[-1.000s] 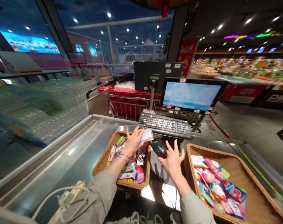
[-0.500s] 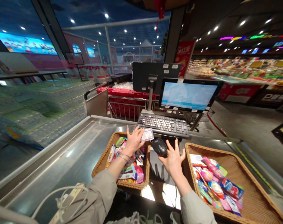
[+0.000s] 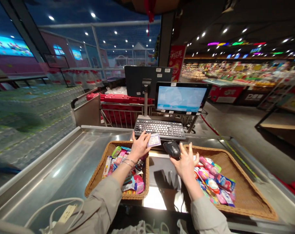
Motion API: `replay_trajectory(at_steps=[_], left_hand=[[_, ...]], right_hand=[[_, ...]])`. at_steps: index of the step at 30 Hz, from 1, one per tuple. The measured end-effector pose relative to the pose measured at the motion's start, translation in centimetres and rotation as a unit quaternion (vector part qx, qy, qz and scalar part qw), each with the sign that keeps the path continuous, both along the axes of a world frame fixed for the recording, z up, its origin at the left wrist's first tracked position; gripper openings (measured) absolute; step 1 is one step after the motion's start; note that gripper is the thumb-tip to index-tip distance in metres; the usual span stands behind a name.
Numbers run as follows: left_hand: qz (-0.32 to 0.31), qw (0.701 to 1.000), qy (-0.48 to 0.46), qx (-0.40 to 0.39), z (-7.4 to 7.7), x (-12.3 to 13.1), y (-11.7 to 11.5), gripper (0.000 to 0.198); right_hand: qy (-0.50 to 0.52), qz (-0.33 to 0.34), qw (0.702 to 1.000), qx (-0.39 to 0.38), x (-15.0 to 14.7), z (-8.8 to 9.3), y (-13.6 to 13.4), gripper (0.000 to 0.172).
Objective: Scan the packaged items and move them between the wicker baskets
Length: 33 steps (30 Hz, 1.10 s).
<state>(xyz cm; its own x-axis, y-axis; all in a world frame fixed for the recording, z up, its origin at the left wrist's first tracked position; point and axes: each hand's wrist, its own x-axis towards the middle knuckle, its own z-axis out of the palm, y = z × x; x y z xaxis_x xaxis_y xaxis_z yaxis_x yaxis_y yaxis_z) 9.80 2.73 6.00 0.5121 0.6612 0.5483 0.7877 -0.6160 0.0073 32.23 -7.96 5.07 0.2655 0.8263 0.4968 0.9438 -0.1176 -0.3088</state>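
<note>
My left hand [image 3: 139, 145] is closed on a small flat card-like item [image 3: 154, 140], pale with a purple edge and fine print. That hand is over the far right rim of the left wicker basket [image 3: 92, 177], just in front of the keyboard [image 3: 160, 127]. My right hand [image 3: 185, 162] pinches the side of a black computer mouse [image 3: 172, 149] between thumb and a finger, the other fingers spread. The mouse looks tilted; I cannot tell whether it touches the counter. Behind my right hand, the right wicker basket [image 3: 249, 182] holds several colourful packaged items [image 3: 213, 185].
A lit screen [image 3: 181, 98] and a dark monitor back [image 3: 147, 79] stand behind the keyboard. The steel counter [image 3: 64, 162] has a raised edge. A white cable [image 3: 52, 208] and power strip [image 3: 67, 213] lie at front left. Beyond is a shopping cart [image 3: 120, 113].
My view has turned a little to the right. Relative to the keyboard, my right hand and the mouse have moved right, and my left hand with the card has shifted slightly right.
</note>
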Motion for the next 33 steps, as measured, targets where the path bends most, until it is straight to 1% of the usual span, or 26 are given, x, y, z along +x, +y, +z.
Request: replay_trajectory(at_steps=[6, 12, 20, 23, 25, 28, 33], left_hand=[[-0.031, 0.999, 0.006, 0.007, 0.1, 2.7, 0.3, 0.075], [-0.081, 0.997, -0.004, -0.008, 0.1, 5.5, 0.4, 0.07], [-0.145, 0.989, 0.0, -0.008, -0.3, 9.7, 0.0, 0.068], [-0.163, 0.986, 0.01, -0.004, -0.4, 11.2, -0.2, 0.069], [-0.173, 0.985, 0.014, -0.004, -0.5, 12.1, -0.3, 0.069], [-0.193, 0.981, 0.014, -0.011, -0.7, 13.5, -0.5, 0.069], [-0.228, 0.973, 0.026, -0.013, -1.3, 15.5, -0.7, 0.07]], right_hand=[[0.008, -0.071, 0.997, 0.002, 2.4, 0.4, -0.6, 0.032], [0.027, -0.119, 0.992, -0.013, 4.9, 0.6, -1.9, 0.035], [0.056, -0.182, 0.982, -0.015, 7.8, 0.0, -3.4, 0.04], [0.06, -0.199, 0.978, -0.013, 8.9, -0.1, -4.2, 0.038], [0.06, -0.214, 0.975, -0.011, 9.6, -0.1, -4.7, 0.038], [0.058, -0.243, 0.968, -0.01, 10.6, 0.0, -5.3, 0.044], [0.071, -0.282, 0.956, -0.028, 12.2, 0.2, -6.1, 0.047]])
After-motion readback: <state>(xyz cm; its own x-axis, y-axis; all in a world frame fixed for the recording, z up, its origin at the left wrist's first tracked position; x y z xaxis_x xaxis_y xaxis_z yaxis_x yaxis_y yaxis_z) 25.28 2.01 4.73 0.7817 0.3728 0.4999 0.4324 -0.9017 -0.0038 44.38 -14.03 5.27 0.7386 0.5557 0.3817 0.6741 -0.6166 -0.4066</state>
